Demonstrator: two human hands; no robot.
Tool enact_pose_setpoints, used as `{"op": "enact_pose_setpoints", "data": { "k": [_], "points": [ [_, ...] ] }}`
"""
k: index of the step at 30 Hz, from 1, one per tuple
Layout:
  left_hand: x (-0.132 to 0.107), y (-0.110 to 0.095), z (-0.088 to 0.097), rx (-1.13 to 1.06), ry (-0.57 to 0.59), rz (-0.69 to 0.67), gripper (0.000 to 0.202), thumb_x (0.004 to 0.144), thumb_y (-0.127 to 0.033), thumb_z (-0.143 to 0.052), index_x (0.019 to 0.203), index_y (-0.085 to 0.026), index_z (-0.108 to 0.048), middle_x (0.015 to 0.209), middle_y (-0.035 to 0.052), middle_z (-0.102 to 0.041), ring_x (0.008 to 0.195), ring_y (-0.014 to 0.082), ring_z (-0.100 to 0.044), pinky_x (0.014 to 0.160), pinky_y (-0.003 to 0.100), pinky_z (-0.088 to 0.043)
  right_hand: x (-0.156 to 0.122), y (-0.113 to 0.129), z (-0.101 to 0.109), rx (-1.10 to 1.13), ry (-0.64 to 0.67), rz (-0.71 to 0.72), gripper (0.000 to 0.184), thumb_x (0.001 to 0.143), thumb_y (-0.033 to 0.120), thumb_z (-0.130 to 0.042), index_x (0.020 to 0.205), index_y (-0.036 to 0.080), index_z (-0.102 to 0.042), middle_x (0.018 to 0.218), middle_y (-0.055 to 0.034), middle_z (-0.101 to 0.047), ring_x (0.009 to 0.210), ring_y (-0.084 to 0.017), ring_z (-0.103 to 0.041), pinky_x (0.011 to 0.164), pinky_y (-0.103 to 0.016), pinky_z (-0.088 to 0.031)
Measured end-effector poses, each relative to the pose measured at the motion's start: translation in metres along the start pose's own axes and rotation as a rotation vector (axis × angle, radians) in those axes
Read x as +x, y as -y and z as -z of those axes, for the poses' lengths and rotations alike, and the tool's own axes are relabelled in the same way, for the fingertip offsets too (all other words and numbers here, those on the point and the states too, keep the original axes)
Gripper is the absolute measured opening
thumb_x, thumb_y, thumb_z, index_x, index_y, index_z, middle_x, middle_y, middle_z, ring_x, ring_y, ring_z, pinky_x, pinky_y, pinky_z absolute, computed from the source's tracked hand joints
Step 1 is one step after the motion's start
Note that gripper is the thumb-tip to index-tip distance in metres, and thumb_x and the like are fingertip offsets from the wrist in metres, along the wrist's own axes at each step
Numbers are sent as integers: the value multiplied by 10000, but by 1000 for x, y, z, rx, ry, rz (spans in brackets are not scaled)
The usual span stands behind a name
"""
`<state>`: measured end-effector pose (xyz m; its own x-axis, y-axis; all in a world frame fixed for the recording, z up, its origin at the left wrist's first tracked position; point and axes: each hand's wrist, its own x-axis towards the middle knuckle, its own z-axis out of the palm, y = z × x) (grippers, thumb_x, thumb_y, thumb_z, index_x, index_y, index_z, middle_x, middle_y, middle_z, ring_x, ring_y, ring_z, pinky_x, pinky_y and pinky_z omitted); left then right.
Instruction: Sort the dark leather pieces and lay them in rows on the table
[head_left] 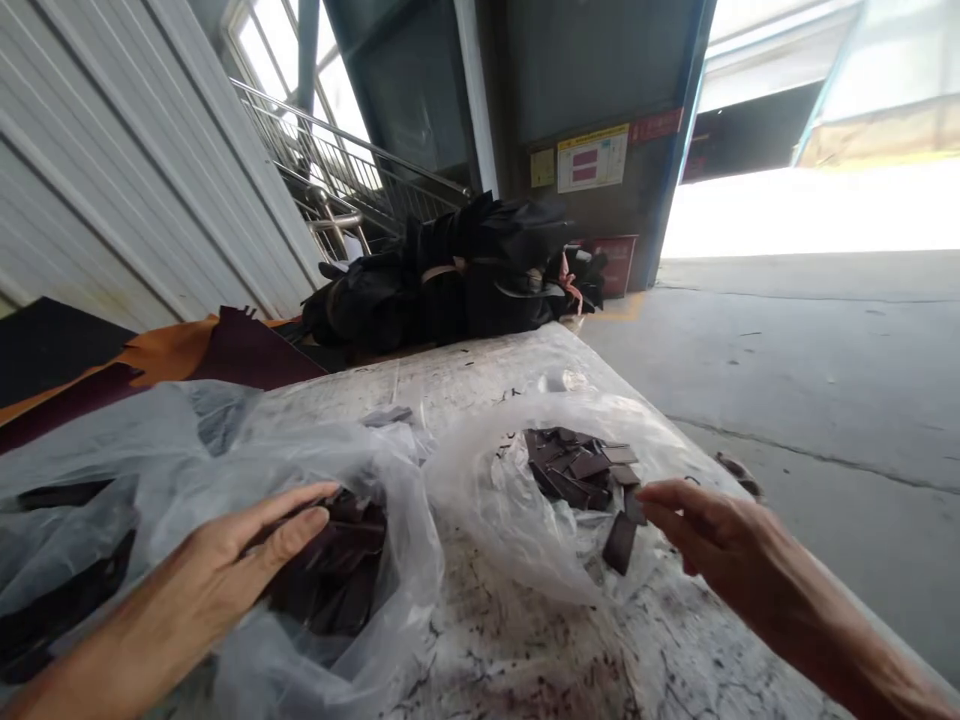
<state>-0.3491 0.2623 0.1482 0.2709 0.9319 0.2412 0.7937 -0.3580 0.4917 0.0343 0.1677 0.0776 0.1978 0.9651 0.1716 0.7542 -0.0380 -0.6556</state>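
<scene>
Left hand [225, 560] lies open on dark leather offcuts [334, 585] in a plastic bag [375, 480]; right hand [712, 530], fingers loosely curled, is just beside a second pile [577, 468] in another bag [502, 510] on the stained table [480, 380], grip unclear.

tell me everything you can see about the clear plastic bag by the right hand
The clear plastic bag is thin, crumpled, translucent film, lying slumped open on a stained white tabletop. Its folds ring a small heap of dark brown rectangular pieces that look like leather, with one piece lying apart at the front edge. The right hand reaches in at its right side, and a second plastic bag adjoins its left side.
</scene>
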Motion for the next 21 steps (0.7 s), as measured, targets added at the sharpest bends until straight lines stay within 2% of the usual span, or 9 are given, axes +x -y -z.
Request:
{"op": "enact_pose_setpoints", "data": {
  "k": [2, 4, 7, 9, 10, 12, 15, 18, 21],
  "points": [
    [3, -8, -5, 170, 4, 13, 228, 808, -413, -553, 976, -375, -703, 999, -63, -733, 939, 273, -668, 760, 396, -533, 5, 0, -3, -5, 9, 47, 283, 877, 347, -438, 865, 225, -693, 717, -10, -711, 534, -152, -626, 514, -233, -467],
    [6, -23, -7, 288, -18, -10, 200, 814, -390, -530, 914, -376, -702, 972, -105, -724, 930, 252, -660, 810, 399, -499, 11, 2, -7, -38, 13, 117, 268, 880, 303, -431, 871, 214, -684, 759, -29, -713, 597, -165, -642, 569, -250, -478],
    [9, -52, -16, 302, -70, -96, 142, 816, -353, -530, 796, -340, -670, 867, -128, -705, 814, 196, -654, 738, 310, -488, 22, 4, -16, -83, 47, 193, 258, 886, 250, -425, 932, 196, -673, 862, -55, -712, 726, -186, -662, 661, -275, -481],
    [9, -73, -31, 232, -38, -207, 136, 837, -329, -530, 767, -309, -645, 809, -89, -698, 744, 171, -644, 699, 270, -497, 29, 6, -21, -110, 92, 197, 263, 896, 241, -423, 984, 189, -665, 950, -72, -705, 771, -196, -667, 674, -284, -476],
    [8, -83, -41, 184, -7, -305, 152, 848, -298, -518, 755, -286, -638, 797, -58, -697, 735, 168, -644, 695, 260, -508, 31, 8, -24, -130, 111, 198, 262, 898, 246, -428, 1003, 187, -661, 979, -78, -698, 775, -203, -668, 664, -289, -472],
    [6, -103, -65, 163, 109, -495, 133, 855, -231, -532, 921, -254, -645, 936, 1, -706, 888, 179, -641, 816, 263, -510, 36, 14, -28, -180, 140, 197, 257, 897, 260, -449, 1043, 183, -645, 1023, -90, -680, 780, -218, -671, 643, -298, -462],
    [4, -124, -101, 240, 238, -650, 312, 848, -207, -544, 1157, -211, -588, 1226, 94, -612, 1144, 252, -543, 973, 388, -450, 42, 23, -35, -269, 166, 171, 272, 870, 287, -513, 1093, 162, -607, 1057, -115, -650, 793, -253, -674, 620, -320, -451],
    [5, -127, -124, 335, 379, -623, 383, 837, -316, -580, 1202, -199, -563, 1304, 133, -554, 1222, 324, -474, 1001, 503, -404, 46, 26, -42, -348, 207, 125, 301, 842, 323, -559, 1093, 158, -587, 1029, -119, -638, 763, -266, -672, 587, -328, -433],
    [7, -120, -129, 403, 449, -559, 327, 849, -358, -565, 1127, -189, -599, 1257, 133, -585, 1232, 323, -463, 1030, 532, -353, 49, 24, -47, -373, 254, 115, 268, 835, 335, -568, 1052, 181, -597, 1001, -88, -624, 766, -260, -664, 584, -320, -408]
  ]
}}
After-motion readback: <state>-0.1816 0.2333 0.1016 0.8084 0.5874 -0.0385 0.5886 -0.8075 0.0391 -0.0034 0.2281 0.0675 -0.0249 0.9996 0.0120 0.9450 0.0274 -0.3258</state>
